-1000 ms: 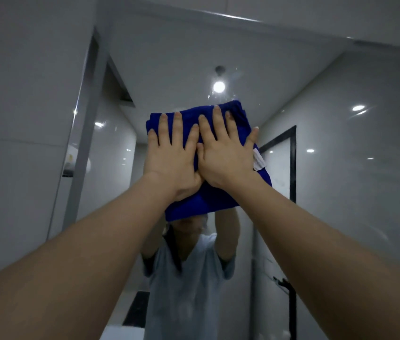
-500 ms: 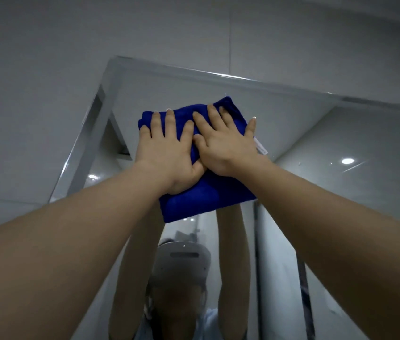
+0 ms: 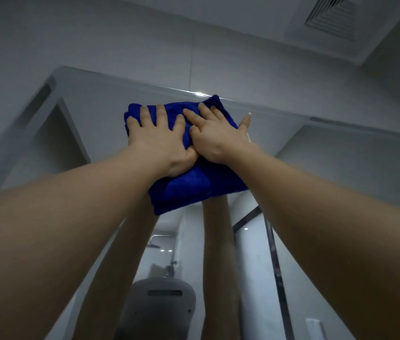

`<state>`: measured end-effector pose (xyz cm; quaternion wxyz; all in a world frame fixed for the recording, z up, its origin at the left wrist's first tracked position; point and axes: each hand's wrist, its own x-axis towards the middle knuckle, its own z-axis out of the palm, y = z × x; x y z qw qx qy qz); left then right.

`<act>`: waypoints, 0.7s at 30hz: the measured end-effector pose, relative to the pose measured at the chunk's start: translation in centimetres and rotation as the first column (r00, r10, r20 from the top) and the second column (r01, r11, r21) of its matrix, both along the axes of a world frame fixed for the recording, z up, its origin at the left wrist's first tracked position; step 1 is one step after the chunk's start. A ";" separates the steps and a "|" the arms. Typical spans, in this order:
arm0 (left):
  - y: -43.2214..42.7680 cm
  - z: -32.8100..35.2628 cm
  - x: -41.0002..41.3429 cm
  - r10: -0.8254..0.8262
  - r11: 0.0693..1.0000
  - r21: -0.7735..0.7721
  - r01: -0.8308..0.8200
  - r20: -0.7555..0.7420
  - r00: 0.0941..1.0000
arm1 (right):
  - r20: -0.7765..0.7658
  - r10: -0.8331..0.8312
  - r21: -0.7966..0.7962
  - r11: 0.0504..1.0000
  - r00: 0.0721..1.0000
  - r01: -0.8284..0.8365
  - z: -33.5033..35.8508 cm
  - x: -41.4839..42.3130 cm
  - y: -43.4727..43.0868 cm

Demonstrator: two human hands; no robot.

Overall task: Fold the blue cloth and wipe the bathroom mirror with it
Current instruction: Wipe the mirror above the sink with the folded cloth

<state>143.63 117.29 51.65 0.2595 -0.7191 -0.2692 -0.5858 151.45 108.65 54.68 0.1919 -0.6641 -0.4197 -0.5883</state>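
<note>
2 hands up high! Left hand [image 3: 156, 141] and right hand [image 3: 216, 137] lie flat side by side, fingers spread and straight, pressing the folded cloth [image 3: 194, 190] against the mirror [image 3: 341, 173]. The cloth's top corner sits at the mirror's upper edge.

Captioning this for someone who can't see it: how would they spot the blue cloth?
Find the big wall mirror, then its top edge. There the left hand and right hand press flat on the blue cloth, a folded pad, the only vivid colour amid grey.
</note>
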 end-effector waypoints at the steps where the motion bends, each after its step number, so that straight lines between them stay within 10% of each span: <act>1: -0.8 0.0 0.9 -0.014 1.000 0.017 0.014 -0.018 1.000 | -0.016 -0.003 0.018 1.000 1.000 0.003 -0.2 0.9 -0.8; 21: -3.9 -8.0 4.4 -0.075 0.994 0.070 0.085 -0.130 0.989 | -0.189 0.077 0.155 0.987 0.979 -0.047 -10.4 4.9 -3.8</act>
